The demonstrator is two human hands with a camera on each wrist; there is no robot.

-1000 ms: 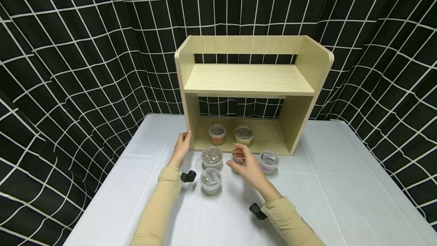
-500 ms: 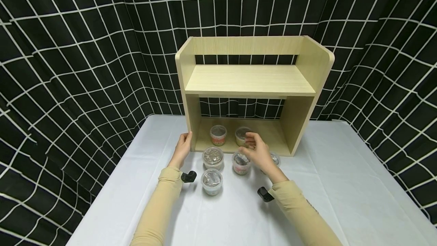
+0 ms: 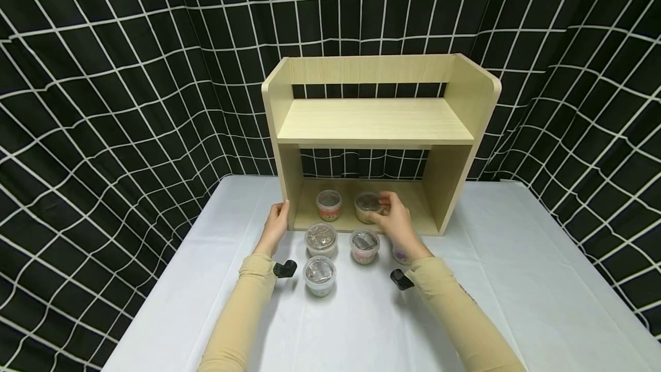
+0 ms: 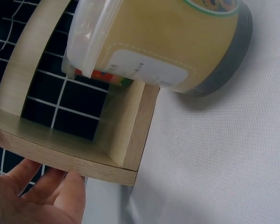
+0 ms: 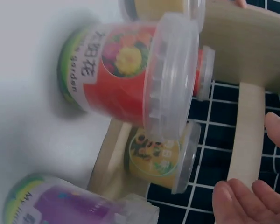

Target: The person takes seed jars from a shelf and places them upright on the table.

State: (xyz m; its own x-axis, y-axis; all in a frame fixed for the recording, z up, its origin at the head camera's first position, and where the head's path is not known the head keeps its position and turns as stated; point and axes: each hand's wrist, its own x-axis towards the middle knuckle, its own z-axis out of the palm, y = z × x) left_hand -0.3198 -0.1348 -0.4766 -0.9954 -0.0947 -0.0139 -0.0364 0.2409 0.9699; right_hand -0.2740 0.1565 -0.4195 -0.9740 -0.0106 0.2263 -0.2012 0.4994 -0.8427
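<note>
My left hand (image 3: 273, 227) grips the left side panel of a light wooden shelf (image 3: 377, 119); in the left wrist view its fingers (image 4: 70, 196) rest on the panel's outer face. My right hand (image 3: 396, 225) is at the right edge of a yellow lidded plastic tub (image 3: 364, 211) on the lower shelf. Thumb and fingers stand apart beside that tub's lid in the right wrist view, and I see no contact there. A red-labelled tub (image 3: 329, 206) stands left of it. In front, on the cloth, is another red tub (image 5: 126, 70).
A purple tub (image 3: 400, 255) stands partly hidden behind my right wrist. Two more lidded tubs, one yellowish (image 4: 168, 42) and one pale (image 3: 319, 275), stand on the white cloth (image 3: 516, 291) at front left. Black grid curtains (image 3: 129, 102) surround the table.
My right hand has moved forward and right, from over the front red tub to the yellow tub's right edge. My left hand keeps its place on the panel.
</note>
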